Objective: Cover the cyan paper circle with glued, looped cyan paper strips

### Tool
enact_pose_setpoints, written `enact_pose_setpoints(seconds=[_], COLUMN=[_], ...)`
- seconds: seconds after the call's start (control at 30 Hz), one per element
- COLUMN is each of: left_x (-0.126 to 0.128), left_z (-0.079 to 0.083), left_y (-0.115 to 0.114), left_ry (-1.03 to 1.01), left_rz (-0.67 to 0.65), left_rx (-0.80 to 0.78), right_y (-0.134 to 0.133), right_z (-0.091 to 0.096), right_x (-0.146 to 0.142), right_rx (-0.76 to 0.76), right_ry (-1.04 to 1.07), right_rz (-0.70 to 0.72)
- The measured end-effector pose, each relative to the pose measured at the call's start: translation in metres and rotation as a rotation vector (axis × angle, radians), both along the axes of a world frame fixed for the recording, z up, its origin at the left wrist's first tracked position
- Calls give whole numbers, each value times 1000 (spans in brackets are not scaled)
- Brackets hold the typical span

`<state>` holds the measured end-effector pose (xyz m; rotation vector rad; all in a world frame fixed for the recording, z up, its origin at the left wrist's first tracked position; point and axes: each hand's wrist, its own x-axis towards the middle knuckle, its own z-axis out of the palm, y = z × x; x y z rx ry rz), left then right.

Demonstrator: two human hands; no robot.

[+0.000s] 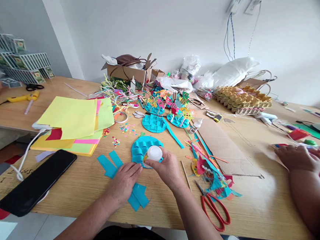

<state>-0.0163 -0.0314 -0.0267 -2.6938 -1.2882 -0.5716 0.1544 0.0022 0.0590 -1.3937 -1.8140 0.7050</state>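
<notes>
My right hand [167,168] is wrapped round a white glue bottle [154,153], its round base tipped up toward me. The bottle is over the near right part of a round turquoise piece [139,148] covered in curled paper strips; its nozzle is hidden. My left hand [126,180] lies flat, fingers stretched toward that piece's near edge. Beneath and beside it are loose turquoise paper strips [108,166], with more strips [138,196] below. Farther back sits a similar round piece [152,123], near others topped with colourful paper cutouts [181,116].
Red-handled scissors [216,209] and paper scraps [213,176] lie to the right, by a cardboard sheet [224,147]. At left are a black phone [39,180], yellow paper [68,116] and a yellow glue gun [23,97]. Another person's hands [298,158] work at far right.
</notes>
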Motion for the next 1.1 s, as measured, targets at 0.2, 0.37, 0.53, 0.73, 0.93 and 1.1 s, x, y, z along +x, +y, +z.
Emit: enact_pose_setpoints(seconds=[0.2,0.37,0.53,0.73,0.93,1.1], left_x=[0,0,0,0,0,0], left_z=[-1,-1,-1,-1,1,1], left_y=[0,-1,-1,0,-1,-1], left_ry=[-11,-25,-22,-8,3,-9], left_rz=[6,18,10,9,16,16], left_rx=[-10,-8,5,23,29,23], right_y=[0,-2,-4,-4,-4,-3], right_z=[0,1,4,3,5,5], right_x=[1,5,5,4,3,3], right_rx=[-10,-37,-48,-29,-44,-39], right_ry=[-9,24,39,15,-14,6], right_rz=[-24,-19,-21,-27,-39,-39])
